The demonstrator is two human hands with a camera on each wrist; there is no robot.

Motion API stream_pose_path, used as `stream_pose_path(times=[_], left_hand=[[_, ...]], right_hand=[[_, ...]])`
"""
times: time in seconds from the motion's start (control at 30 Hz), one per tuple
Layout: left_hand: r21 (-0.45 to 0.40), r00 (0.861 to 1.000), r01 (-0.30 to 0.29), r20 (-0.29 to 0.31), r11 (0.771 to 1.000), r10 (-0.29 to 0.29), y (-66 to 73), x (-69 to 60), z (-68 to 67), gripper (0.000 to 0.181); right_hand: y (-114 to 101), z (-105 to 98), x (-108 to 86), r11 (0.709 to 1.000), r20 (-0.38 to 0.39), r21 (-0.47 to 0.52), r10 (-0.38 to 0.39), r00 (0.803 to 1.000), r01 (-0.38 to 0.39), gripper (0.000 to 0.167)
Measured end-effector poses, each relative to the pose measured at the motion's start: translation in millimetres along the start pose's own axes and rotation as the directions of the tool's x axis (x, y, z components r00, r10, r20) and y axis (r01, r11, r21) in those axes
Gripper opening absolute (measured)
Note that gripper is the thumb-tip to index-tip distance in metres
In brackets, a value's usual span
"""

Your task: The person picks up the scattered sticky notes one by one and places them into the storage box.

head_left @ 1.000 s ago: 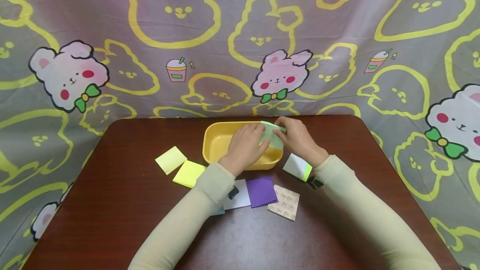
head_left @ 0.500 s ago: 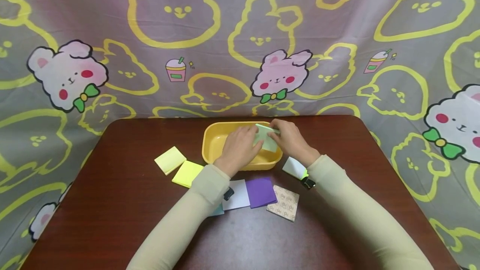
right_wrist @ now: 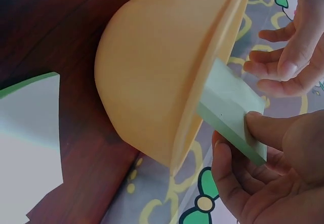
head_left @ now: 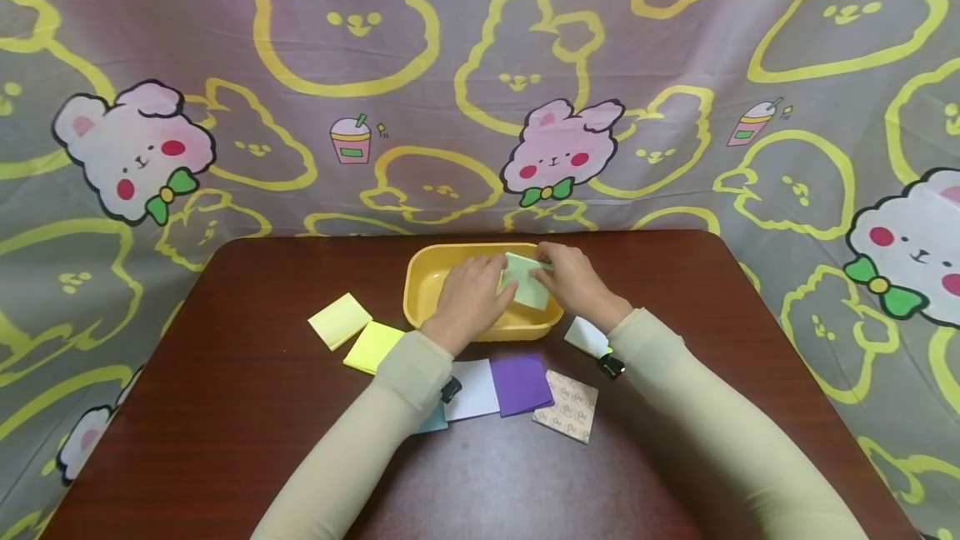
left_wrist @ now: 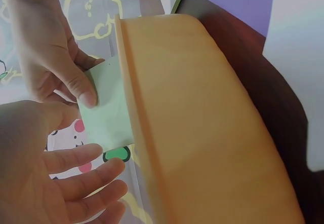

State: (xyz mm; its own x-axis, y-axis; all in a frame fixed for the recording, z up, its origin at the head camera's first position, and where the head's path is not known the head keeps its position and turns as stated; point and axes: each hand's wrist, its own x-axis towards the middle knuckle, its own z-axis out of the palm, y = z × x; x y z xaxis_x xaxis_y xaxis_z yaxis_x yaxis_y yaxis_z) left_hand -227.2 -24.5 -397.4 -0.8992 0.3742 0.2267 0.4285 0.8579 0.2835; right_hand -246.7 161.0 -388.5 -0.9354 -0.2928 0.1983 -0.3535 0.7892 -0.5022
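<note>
A pale green sticky note pad (head_left: 531, 288) is tilted over the right part of the yellow basin (head_left: 411, 290). My right hand (head_left: 576, 275) pinches the pad by its upper right side; in the right wrist view the thumb lies on its face and the fingers curl under it. My left hand (head_left: 468, 294) hovers above the basin's middle. Its fingers are spread and loosely bent near the pad's other end, apart from it in the right wrist view. In the left wrist view the basin wall (left_wrist: 187, 112) hides the pad's lower end.
In front of the basin lie a purple pad (head_left: 522, 385), a white pad (head_left: 474, 390), a patterned beige pad (head_left: 567, 407) and a partly covered teal pad (head_left: 433, 420). Two yellow pads (head_left: 340, 321) lie left. A white pad with green edge (head_left: 587, 336) sits beneath the right wrist.
Both hands have shifted slightly left and a little lower, and the green sticky note pad has moved down and left over the basin with the right hand. The other pads stay put.
</note>
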Motion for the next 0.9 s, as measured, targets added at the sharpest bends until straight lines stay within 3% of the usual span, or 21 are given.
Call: stream_pose_path(times=[0.47,0.9], left_hand=[[-0.001,1.000,-0.004,-0.014,1.000,0.004,-3.6,-2.1,3.9,0.037],[0.026,1.000,0.016,0.016,1.000,-0.017,-9.7,-2.0,13.8,0.037]], right_hand=[[-0.1,12.5,5.4,1.000,0.085,-0.022,0.017,0.996,-0.015,0.016],[3.5,23.0,5.8,1.000,0.126,-0.029,-0.009,0.992,0.013,0.021]])
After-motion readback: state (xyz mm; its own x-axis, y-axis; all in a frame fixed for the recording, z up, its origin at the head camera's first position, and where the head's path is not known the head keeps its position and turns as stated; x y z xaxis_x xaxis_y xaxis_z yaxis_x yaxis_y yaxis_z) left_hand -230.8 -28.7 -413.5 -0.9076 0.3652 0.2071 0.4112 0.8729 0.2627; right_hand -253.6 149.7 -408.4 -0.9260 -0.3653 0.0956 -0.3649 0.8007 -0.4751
